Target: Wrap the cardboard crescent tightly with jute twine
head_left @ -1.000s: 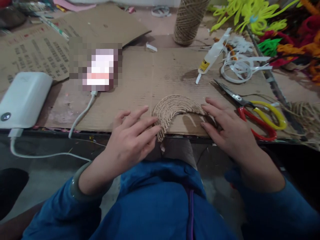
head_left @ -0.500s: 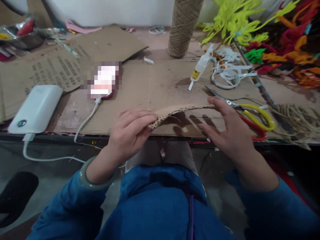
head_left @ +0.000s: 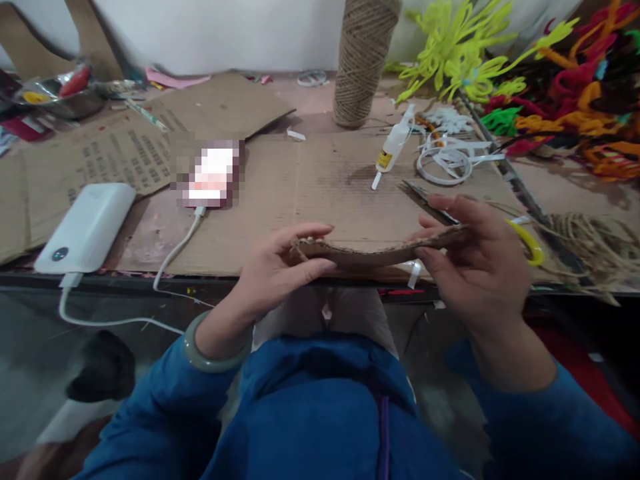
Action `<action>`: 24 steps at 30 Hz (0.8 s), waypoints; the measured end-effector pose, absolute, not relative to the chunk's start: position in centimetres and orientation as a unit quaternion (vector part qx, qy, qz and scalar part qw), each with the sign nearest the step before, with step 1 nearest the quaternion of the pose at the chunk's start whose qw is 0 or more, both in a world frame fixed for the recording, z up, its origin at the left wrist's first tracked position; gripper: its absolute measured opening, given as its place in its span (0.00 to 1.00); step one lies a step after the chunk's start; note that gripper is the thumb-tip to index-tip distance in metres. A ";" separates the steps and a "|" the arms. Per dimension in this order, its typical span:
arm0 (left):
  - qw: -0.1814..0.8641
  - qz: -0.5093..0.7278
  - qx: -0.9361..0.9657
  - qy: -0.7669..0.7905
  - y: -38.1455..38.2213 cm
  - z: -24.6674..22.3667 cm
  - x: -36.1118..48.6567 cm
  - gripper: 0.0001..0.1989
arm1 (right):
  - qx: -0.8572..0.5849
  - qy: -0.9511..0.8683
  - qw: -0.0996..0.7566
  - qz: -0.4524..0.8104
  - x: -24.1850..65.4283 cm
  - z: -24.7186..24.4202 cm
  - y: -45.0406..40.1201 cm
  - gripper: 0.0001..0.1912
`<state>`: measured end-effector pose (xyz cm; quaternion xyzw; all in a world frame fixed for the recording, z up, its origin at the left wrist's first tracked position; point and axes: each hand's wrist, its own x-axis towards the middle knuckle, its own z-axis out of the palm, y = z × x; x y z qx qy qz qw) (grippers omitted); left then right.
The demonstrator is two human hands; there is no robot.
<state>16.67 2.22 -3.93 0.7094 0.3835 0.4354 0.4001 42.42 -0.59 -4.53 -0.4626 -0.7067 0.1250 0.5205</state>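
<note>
A narrow, curved piece of cardboard [head_left: 370, 255] is held roughly level over the table's front edge, its rough cut rim facing up. My left hand [head_left: 275, 267] pinches its left end between thumb and fingers. Around the right end, my right hand [head_left: 475, 260] has its thumb in front and fingers behind. Scissors [head_left: 527, 241] with a yellow handle lie partly hidden behind my right hand. A small glue bottle [head_left: 394, 143] with a yellow label rests beyond the hands, beside a coil of white strip [head_left: 445, 165].
A large cardboard sheet [head_left: 265, 193] covers the table. At left are a white power bank [head_left: 85, 227] and a cabled phone [head_left: 214, 172]. A twine spool [head_left: 365, 63] stands at the back; coloured pipe cleaners [head_left: 575, 120] and loose twine [head_left: 595, 243] lie right.
The cardboard piece has tilted, so its broad face now shows. My right hand has closed round its right end, and my left thumb has come to the front. The view has shifted slightly.
</note>
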 end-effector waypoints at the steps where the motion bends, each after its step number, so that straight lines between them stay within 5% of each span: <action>1: 0.425 0.417 0.712 0.371 2.3 -3.8 16.9 0.19 | -0.452 -0.710 0.526 0.118 42.4 -4.6 -0.8 0.30; 9: 0.394 0.385 0.776 0.306 2.3 -2.9 17.5 0.07 | -0.449 -0.728 0.512 0.081 42.5 -5.0 -2.1 0.35; 24: 0.405 0.378 0.786 0.276 2.3 -3.1 17.5 0.03 | -0.463 -0.735 0.487 0.089 43.0 -4.9 -2.4 0.34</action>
